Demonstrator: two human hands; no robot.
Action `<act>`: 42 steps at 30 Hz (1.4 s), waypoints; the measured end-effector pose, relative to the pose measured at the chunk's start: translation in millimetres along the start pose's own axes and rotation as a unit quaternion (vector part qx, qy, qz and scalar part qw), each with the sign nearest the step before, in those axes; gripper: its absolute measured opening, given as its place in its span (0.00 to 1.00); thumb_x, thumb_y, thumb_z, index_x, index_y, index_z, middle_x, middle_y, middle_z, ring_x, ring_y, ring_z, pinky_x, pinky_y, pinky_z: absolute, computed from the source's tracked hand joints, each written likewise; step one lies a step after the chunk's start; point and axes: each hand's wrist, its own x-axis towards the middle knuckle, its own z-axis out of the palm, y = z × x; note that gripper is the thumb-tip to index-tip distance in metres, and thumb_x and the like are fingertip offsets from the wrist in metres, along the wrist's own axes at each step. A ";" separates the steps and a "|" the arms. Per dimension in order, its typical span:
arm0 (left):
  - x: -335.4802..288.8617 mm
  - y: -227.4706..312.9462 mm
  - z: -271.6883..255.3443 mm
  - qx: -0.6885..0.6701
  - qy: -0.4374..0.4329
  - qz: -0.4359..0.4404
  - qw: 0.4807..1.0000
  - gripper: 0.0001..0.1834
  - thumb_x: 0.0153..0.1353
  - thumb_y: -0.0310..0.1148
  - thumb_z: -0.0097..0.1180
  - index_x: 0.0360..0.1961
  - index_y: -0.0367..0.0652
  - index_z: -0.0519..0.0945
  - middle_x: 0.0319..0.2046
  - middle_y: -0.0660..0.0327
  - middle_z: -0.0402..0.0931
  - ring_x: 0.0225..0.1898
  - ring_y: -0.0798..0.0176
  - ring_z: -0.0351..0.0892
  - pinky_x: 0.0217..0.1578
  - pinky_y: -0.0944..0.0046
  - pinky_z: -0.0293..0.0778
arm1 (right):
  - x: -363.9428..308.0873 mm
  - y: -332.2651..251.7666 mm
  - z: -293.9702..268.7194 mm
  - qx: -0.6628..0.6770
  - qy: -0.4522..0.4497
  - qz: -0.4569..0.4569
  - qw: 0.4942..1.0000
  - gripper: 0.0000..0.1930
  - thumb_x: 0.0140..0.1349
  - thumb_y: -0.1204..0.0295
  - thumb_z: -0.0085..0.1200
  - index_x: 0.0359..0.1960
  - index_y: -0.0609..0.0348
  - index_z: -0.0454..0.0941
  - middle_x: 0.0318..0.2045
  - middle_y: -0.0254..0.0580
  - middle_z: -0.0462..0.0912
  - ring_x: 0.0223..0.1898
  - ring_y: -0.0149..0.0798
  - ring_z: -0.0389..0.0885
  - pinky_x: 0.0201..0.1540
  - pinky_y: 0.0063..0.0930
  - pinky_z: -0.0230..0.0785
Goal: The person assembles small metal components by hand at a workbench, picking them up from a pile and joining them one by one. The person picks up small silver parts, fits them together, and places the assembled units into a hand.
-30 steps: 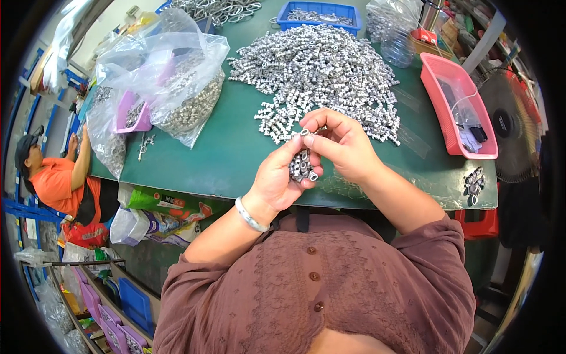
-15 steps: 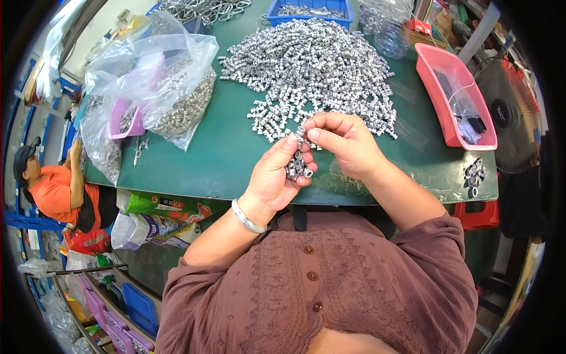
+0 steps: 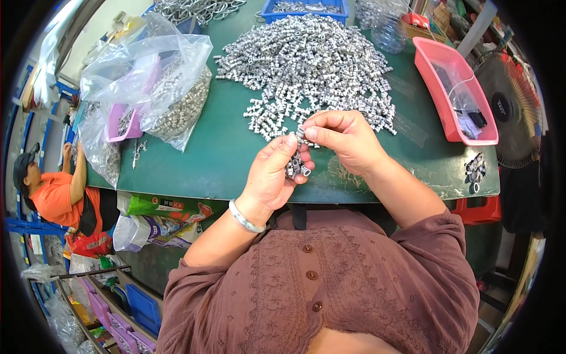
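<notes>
My left hand point(image 3: 270, 168) is closed around several small grey metal ring-shaped parts point(image 3: 298, 167), which show between its fingers. Held upright at the left thumb tip is a little metal part point(image 3: 300, 135). Thumb and forefinger of my right hand point(image 3: 344, 140) pinch that same part from the right. A large heap of similar silvery metal parts point(image 3: 306, 65) spreads over the green table point(image 3: 194, 159) just beyond my hands, its loose near edge lying close to my fingertips.
Clear plastic bags point(image 3: 191, 88) of metal parts and a purple scoop point(image 3: 132, 127) lie on the left. A pink basket point(image 3: 436, 118) and a fan point(image 3: 504, 109) stand right, near a small pile of dark rings point(image 3: 475, 170). A blue tray point(image 3: 274, 16) sits behind. A co-worker point(image 3: 56, 194) is at far left.
The right fingertips have shifted slightly and stay at the metal part over the left hand. The view has moved a little. The co-worker's arms have shifted.
</notes>
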 end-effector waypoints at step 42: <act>6.9 -3.1 -6.9 -0.014 -0.031 -0.040 0.999 0.12 0.61 0.40 0.45 0.37 0.44 0.72 0.24 0.63 0.72 0.26 0.64 0.72 0.19 0.72 0.65 | -3.6 9.9 -4.9 -0.137 -0.009 -0.105 0.985 0.01 0.53 0.81 0.53 0.27 0.66 0.75 0.25 0.37 0.75 0.21 0.25 0.74 0.23 0.18 0.67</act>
